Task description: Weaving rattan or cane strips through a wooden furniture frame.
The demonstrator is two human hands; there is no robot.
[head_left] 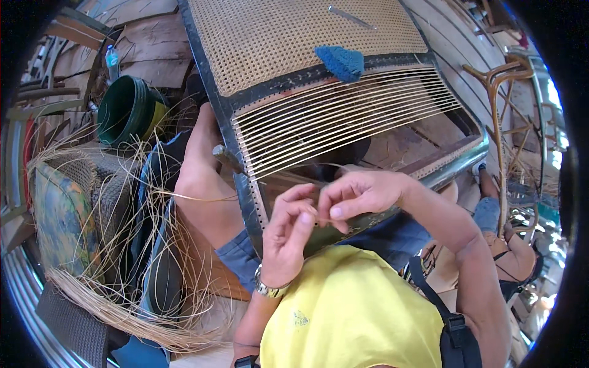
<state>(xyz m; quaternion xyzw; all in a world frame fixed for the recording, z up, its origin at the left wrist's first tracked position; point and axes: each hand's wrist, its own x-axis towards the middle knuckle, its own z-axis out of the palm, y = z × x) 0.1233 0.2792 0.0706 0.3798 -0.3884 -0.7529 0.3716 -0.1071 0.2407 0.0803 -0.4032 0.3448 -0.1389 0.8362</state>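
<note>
One thin cane strand (pixel 325 219) is pinched between both hands just below the middle of the frame, over the near rail of a dark chair frame (pixel 236 165) that lies tilted across the person's lap. The left hand (pixel 289 236), with a wristwatch (pixel 268 289) on it, holds the strand in a narrow grip of thumb and fingertips, and the right hand (pixel 358 195) closes on the same strand just beside it, thumb against forefinger. Judging by how the frame lies now, the work is only partly done: the upper panel (pixel 294 37) is fully covered with a fine woven mesh, while the lower panel (pixel 343 116) carries only a first layer of parallel strands running side to side, with no crossing strands visible and a bare gap left at its near edge where the hands are. So the remaining rows, then all of the cross weaving, appear to be ahead. A blue knitted cloth (pixel 341 61) rests on the crossbar between the two panels, and a slim metal tool (pixel 351 17) lies on the finished mesh at the top. A second person's arm (pixel 199 178) reaches to the left side of the frame. Loose cane strips (pixel 123 288) spill in a bundle at lower left, and a green bucket (pixel 130 110) stands at upper left on the wooden floor (pixel 147 55).
</note>
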